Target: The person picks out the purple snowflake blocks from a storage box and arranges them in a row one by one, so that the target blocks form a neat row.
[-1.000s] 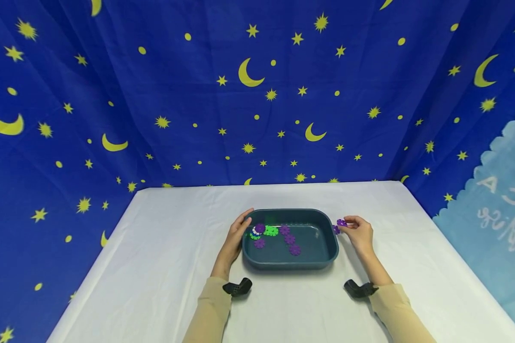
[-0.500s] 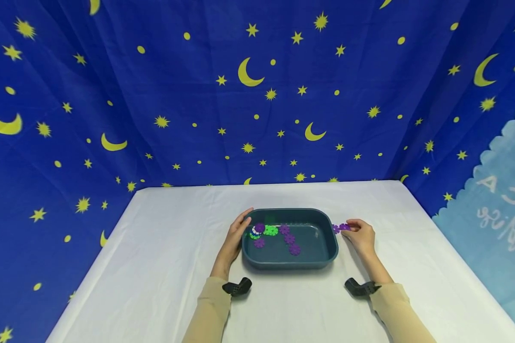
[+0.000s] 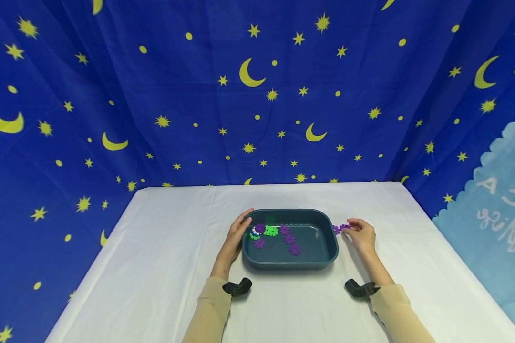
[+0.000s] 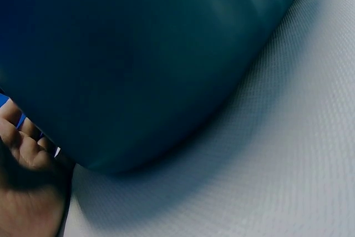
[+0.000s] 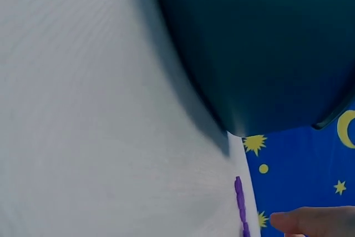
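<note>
My left hand point(image 3: 232, 240) rests against the left wall of a dark teal basin point(image 3: 292, 265), thumb at the rim and fingers along the outside. In the left wrist view, that hand's fingers point(image 4: 25, 142) show behind the basin's edge. Just outside the basin's right wall, my right hand point(image 3: 361, 236) pinches a purple snowflake disc point(image 3: 345, 227). Another purple disc point(image 3: 336, 229) lies in line with it on the basin side. The right wrist view shows the purple discs point(image 5: 240, 198) edge-on as a thin strip, with a finger point(image 5: 310, 220) to the right.
Inside the basin lie a chain of purple discs point(image 3: 289, 238), a green cluster point(image 3: 271, 231), a blue, white and green stack point(image 3: 255, 233) and a separate purple disc point(image 3: 259, 243). A white cloth point(image 3: 176, 257) covers the table. Blue star-print curtain point(image 3: 283, 109) stands behind.
The right hand has shifted slightly right and down with its purple disc, which now sits level beside the other instead of above it. The left hand and basin stay put.
</note>
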Demonstrator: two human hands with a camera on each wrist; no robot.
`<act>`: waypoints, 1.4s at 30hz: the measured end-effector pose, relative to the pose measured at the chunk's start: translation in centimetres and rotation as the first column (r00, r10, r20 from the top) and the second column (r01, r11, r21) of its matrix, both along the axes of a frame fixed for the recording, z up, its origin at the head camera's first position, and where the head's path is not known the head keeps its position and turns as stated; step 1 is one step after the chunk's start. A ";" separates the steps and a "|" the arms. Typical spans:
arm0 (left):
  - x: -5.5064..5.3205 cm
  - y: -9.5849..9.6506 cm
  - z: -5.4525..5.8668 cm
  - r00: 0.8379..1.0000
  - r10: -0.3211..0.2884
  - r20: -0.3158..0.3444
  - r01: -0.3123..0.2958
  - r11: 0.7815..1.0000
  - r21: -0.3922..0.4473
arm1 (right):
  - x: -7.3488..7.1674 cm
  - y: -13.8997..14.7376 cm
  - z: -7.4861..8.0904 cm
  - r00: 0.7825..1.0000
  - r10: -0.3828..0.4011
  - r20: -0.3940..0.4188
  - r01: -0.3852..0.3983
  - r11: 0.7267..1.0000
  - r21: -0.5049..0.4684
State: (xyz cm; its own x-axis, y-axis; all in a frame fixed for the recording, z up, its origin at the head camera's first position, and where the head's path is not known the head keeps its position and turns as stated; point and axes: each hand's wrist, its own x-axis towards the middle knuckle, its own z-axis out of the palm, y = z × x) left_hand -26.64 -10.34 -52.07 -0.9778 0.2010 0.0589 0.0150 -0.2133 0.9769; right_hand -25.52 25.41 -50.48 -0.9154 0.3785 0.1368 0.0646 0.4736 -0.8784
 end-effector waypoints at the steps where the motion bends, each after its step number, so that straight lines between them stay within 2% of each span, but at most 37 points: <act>1: 0.0 0.0 0.0 1.000 0.002 0.000 -0.002 1.000 0.002 | 0.0 -0.1 0.2 1.000 0.001 0.003 -0.001 1.000 -0.025; 7: 0.1 0.0 -0.1 1.000 -0.002 0.012 0.002 1.000 -0.001 | 0.4 -0.8 1.6 1.000 0.003 -0.018 -0.006 0.986 -0.164; 12: -0.1 -0.3 -0.2 1.000 0.001 0.012 -0.001 1.000 0.004 | 0.4 -2.0 3.4 0.998 0.015 -0.062 -0.032 0.962 -0.271; 18: -0.1 -0.2 -0.1 1.000 0.004 0.011 -0.004 1.000 0.008 | 0.5 -4.4 5.3 0.992 0.064 -0.112 -0.098 0.940 -0.326; 25: -0.1 -0.1 -0.1 1.000 -0.005 0.001 0.005 1.000 0.011 | 0.6 -7.1 6.1 0.978 0.160 -0.134 -0.195 0.929 -0.316; 32: -0.1 -0.3 0.2 1.000 -0.026 0.007 0.026 1.000 0.008 | 0.5 -9.1 5.6 0.957 0.267 -0.111 -0.287 0.920 -0.267; 37: 0.7 -0.3 1.5 0.999 -0.035 0.018 0.035 0.999 -0.012 | 0.1 -10.4 5.0 0.939 0.330 -0.094 -0.343 0.913 -0.219; 40: 1.2 -0.2 2.3 1.000 -0.028 0.013 0.028 0.999 -0.030 | -0.1 -11.1 4.6 0.930 0.357 -0.091 -0.368 0.917 -0.157; 42: 1.3 -0.2 2.4 1.000 -0.027 0.014 0.027 0.999 -0.033 | -0.1 -11.4 4.4 0.922 0.377 -0.087 -0.384 0.917 -0.108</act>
State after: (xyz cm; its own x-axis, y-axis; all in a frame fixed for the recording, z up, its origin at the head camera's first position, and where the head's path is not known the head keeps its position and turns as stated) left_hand -25.37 -10.57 -49.65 -0.9726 0.2292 0.0389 -0.0034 -0.1812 0.9834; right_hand -25.66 13.97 -46.10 -0.9845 0.0205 0.1739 -0.1566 0.3419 -0.9266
